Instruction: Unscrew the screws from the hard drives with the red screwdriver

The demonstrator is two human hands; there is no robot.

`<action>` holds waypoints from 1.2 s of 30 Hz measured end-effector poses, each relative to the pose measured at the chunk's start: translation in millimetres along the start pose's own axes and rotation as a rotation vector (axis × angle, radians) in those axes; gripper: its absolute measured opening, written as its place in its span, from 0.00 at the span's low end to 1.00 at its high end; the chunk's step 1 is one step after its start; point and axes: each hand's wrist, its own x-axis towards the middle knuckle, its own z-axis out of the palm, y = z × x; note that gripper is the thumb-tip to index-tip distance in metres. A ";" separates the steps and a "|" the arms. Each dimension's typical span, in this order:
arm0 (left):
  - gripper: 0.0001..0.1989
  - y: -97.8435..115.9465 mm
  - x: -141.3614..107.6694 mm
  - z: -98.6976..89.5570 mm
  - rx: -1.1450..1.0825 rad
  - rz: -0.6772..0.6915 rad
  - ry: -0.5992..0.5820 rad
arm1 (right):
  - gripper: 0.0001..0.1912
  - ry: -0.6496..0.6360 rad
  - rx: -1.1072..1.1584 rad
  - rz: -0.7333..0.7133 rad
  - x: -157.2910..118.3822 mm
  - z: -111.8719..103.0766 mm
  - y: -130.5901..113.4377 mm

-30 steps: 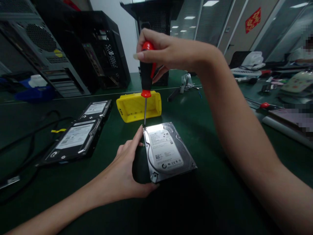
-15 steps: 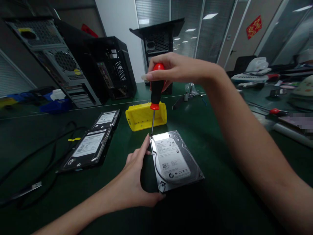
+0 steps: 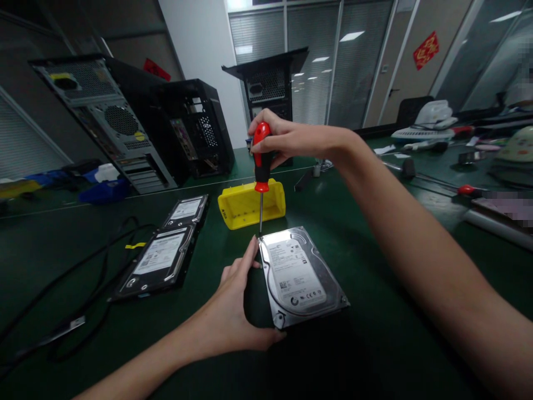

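A silver hard drive (image 3: 297, 278) with a white label lies flat on the green table. My left hand (image 3: 239, 303) grips its left side, thumb at the near corner and forefinger at the far-left corner. In my right hand (image 3: 275, 139) is a red and black screwdriver (image 3: 262, 166), held nearly upright by the handle. Its tip meets the far-left corner of the hard drive, right beside my left forefinger; whether a screw sits under it I cannot tell. Just behind stands a yellow bin (image 3: 231, 205) with several small dark bits inside.
Two more hard drives (image 3: 160, 253) lie to the left, near black cables (image 3: 100, 272). Computer cases (image 3: 200, 128) stand at the back left, another case (image 3: 270, 83) behind my right hand. Tools and a white device (image 3: 433, 119) crowd the right side.
The view has tilted slightly. My right hand has turned on the screwdriver's handle, and the screwdriver stands more upright. My left hand keeps its hold on the hard drive.
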 end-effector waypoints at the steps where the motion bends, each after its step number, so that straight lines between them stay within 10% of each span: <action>1: 0.66 -0.2 0.5 0.0 0.001 -0.003 -0.004 | 0.14 -0.001 -0.019 -0.012 1.0 1.1 0.5; 25: 0.65 -4.6 7.4 -4.6 -0.050 -0.011 0.006 | 0.15 0.023 -0.026 -0.139 8.8 6.1 5.6; 36: 0.30 -11.4 60.5 -7.0 -0.113 0.088 0.232 | 0.17 -0.042 0.376 -0.038 8.2 13.4 5.4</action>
